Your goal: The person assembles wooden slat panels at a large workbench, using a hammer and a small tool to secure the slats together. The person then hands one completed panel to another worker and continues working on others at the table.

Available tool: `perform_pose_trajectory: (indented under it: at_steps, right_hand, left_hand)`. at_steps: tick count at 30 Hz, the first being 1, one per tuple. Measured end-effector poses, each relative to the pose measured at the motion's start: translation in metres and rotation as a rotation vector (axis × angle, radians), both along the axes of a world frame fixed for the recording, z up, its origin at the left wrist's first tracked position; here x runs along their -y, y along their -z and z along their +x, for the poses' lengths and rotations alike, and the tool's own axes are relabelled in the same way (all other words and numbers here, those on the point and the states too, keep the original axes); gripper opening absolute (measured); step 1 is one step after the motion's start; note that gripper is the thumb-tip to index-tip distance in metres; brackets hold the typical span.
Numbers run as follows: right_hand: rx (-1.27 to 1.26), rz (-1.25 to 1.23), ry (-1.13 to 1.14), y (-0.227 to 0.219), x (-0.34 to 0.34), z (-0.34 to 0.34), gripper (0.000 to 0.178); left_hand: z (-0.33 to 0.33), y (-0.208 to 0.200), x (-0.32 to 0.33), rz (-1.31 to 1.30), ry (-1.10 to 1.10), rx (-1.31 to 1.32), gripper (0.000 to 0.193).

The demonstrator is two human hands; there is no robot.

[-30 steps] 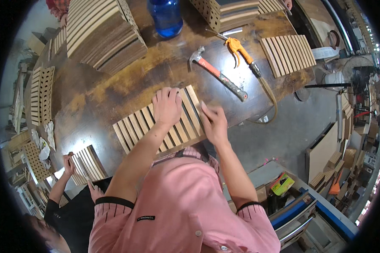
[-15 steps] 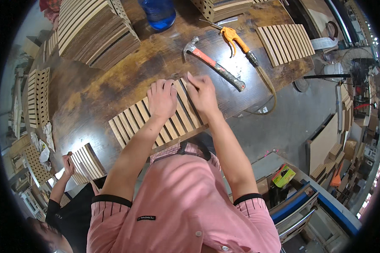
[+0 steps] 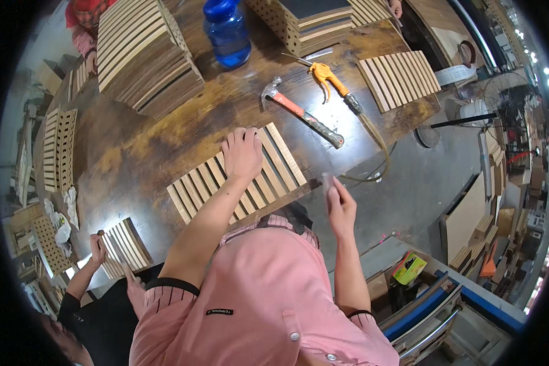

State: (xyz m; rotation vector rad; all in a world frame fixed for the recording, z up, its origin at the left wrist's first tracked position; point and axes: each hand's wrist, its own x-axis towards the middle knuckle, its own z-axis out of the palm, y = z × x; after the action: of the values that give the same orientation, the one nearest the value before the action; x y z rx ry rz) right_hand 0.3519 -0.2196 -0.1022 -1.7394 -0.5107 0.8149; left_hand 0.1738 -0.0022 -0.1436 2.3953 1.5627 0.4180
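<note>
A slatted wooden panel (image 3: pixel 280 163), light strips with dark gaps between them, lies slanted on the table near my body. My left hand (image 3: pixel 244 155) is laid flat over its upper middle part, fingers stretched toward the far edge. Off the panel's right end, past the table's near edge, my right hand (image 3: pixel 340 204) is closed on a thin, flat greyish piece (image 3: pixel 328 182). That piece is smeared by motion, so its kind cannot be made out. Beyond the panel lies a claw hammer (image 3: pixel 305 114) with a red and dark handle.
An orange air blow gun (image 3: pixel 329 78) with a hose lies beyond the hammer. A blue jug (image 3: pixel 229 43) stands between stacked slatted panels (image 3: pixel 146 61). Another panel (image 3: pixel 399 79) is at the far right. At lower left, a co-worker's hand (image 3: pixel 97 249) holds a smaller slatted panel (image 3: pixel 128 244).
My right hand has moved from the panel's right end toward me and to the right, and the thin piece now shows in it. My left hand stays on the panel.
</note>
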Motion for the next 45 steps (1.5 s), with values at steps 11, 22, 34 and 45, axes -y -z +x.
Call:
perform_pose_trajectory:
  at_steps: [11, 22, 34, 45]
  right_hand:
    - [0.397, -0.099, -0.321, -0.018, -0.075, -0.024, 0.028]
    - [0.956, 0.001, -0.406, 0.02, -0.153, -0.042, 0.028]
    - [0.998, -0.009, -0.383, 0.015, -0.098, -0.045, 0.039]
    - [0.868, 0.03, -0.381, 0.02, -0.102, -0.047, 0.034]
  left_hand:
    - [0.009, -0.003, 0.0, -0.044, -0.026, 0.044, 0.027]
    - [0.007, -0.004, -0.002, -0.036, 0.002, 0.07, 0.026]
    - [0.004, -0.003, -0.006, -0.064, 0.016, 0.094, 0.03]
    - [0.002, 0.003, -0.006, -0.067, -0.041, 0.045, 0.055]
